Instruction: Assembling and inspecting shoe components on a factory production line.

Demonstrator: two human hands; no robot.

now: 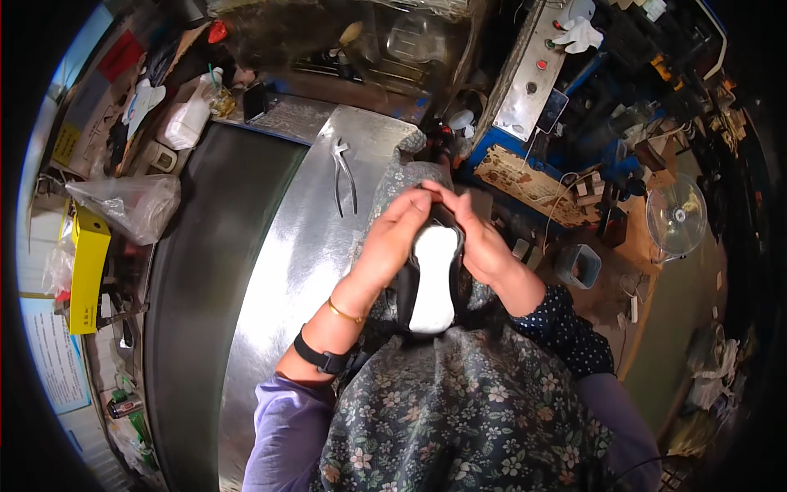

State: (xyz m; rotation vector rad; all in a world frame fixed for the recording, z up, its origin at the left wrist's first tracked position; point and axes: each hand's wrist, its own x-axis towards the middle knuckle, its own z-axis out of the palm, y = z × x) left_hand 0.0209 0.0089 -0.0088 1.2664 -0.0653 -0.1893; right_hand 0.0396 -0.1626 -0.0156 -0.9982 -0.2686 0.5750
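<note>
Over my lap, against a floral apron [459, 410], rests a shoe [434, 283] with black sides and a white, sole-shaped face turned up. My left hand [399, 225] wraps the shoe's far end from the left. From the right, my right hand [484, 242] closes round that same end, so the fingertips of both hands nearly meet above it. The fingers cover most of the far end. Left of my hands, metal pincers [340, 151] lie on a shiny metal sheet [270, 262], touched by neither hand.
A dark conveyor belt [213, 254] runs along the left of the metal sheet. Farther left are a yellow box [88, 275] and a clear plastic bag [135, 205]. At right stand a machine panel with buttons [533, 78], a square bucket [578, 266] and a fan [676, 215].
</note>
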